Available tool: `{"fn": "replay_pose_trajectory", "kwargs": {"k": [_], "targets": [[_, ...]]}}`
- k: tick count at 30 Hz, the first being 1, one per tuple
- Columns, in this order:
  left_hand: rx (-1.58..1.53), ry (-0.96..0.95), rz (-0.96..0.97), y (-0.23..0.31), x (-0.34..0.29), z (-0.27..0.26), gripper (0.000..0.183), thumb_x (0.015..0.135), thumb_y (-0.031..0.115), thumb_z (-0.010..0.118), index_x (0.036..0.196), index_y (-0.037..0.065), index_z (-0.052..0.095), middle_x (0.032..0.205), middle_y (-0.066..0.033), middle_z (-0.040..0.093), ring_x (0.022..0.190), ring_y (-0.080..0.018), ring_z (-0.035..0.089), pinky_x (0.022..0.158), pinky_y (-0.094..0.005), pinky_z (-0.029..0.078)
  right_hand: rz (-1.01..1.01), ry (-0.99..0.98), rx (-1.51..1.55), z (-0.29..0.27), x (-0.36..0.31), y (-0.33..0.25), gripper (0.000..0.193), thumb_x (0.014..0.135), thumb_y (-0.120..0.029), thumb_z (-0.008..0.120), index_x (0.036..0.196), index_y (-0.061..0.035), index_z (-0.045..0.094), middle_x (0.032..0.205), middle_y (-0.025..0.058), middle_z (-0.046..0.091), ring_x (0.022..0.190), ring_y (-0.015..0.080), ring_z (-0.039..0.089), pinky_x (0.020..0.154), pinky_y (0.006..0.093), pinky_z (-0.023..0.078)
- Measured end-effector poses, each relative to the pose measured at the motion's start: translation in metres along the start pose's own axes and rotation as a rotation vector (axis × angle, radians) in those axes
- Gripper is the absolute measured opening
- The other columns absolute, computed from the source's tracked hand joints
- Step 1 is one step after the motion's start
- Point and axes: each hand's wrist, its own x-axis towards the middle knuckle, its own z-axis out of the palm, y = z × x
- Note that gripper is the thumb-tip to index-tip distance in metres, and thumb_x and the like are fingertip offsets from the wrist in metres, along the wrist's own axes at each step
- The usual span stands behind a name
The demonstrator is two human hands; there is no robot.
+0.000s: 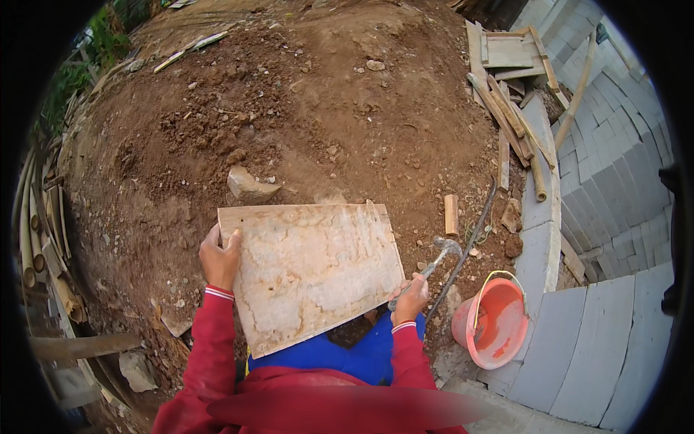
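Observation:
A stained plywood board [318,267] lies tilted over my lap, its surface blotched with pale cement-like patches. My left hand [220,259] grips its left edge near the far corner, thumb on top and the other fingers out of sight behind it. Beside the board's right edge, my right hand [410,295] is closed around the handle of a claw hammer [442,253]. The hammer's metal head points away from me to the right, above the soil. Under the board, part of a dark object [352,334] shows against my blue trousers; I cannot make out what it is.
A pink bucket [499,322] stands at right, by grey blocks [596,340]. A dark bar [463,249] and short wood block [451,215] lie near the hammer. Scrap timber [506,116] is piled far right, bamboo poles [29,224] at left, and a rock [249,186] beyond the board.

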Motion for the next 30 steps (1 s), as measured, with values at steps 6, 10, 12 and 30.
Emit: {"fn": "replay_pose_trajectory", "kwargs": {"k": [6, 10, 12, 30], "targets": [[-0.063, 0.011, -0.022, 0.0, -0.001, 0.001, 0.034, 0.087, 0.013, 0.072, 0.118, -0.001, 0.071, 0.094, -0.0158, 0.077, 0.083, -0.0203, 0.073, 0.078, -0.0346, 0.055, 0.194, -0.061, -0.105, 0.034, 0.003, 0.029, 0.037, 0.107, -0.035, 0.043, 0.116, -0.0007, 0.052, 0.073, 0.0047, 0.05, 0.049, 0.0162, 0.048, 0.04, 0.0355, 0.045], [-0.045, 0.032, 0.004, 0.0, -0.004, 0.001, 0.034, 0.087, 0.012, 0.072, 0.118, -0.001, 0.071, 0.094, -0.015, 0.077, 0.082, -0.019, 0.072, 0.077, -0.0342, 0.055, 0.135, 0.104, -0.114, 0.032, -0.007, 0.032, 0.037, 0.107, -0.034, 0.042, 0.118, 0.0001, 0.051, 0.069, 0.005, 0.048, 0.044, 0.0161, 0.046, 0.038, 0.0347, 0.044], [-0.048, 0.019, -0.027, 0.0, -0.004, 0.001, 0.034, 0.087, 0.012, 0.072, 0.119, -0.001, 0.071, 0.094, -0.015, 0.077, 0.082, -0.019, 0.073, 0.077, -0.0341, 0.055, 0.157, 0.088, -0.249, 0.032, -0.007, 0.029, 0.035, 0.107, -0.032, 0.041, 0.115, 0.0014, 0.052, 0.067, 0.0052, 0.048, 0.041, 0.0163, 0.044, 0.036, 0.0338, 0.043], [-0.053, -0.002, -0.072, 0.007, -0.008, 0.0, 0.034, 0.087, 0.013, 0.071, 0.119, 0.001, 0.071, 0.097, -0.0157, 0.077, 0.088, -0.0207, 0.074, 0.081, -0.0336, 0.054, 0.197, -0.028, -0.173, 0.046, 0.012, 0.029, 0.032, 0.106, -0.031, 0.043, 0.113, -0.0012, 0.052, 0.065, 0.0036, 0.046, 0.043, 0.0153, 0.045, 0.036, 0.034, 0.043]]}}
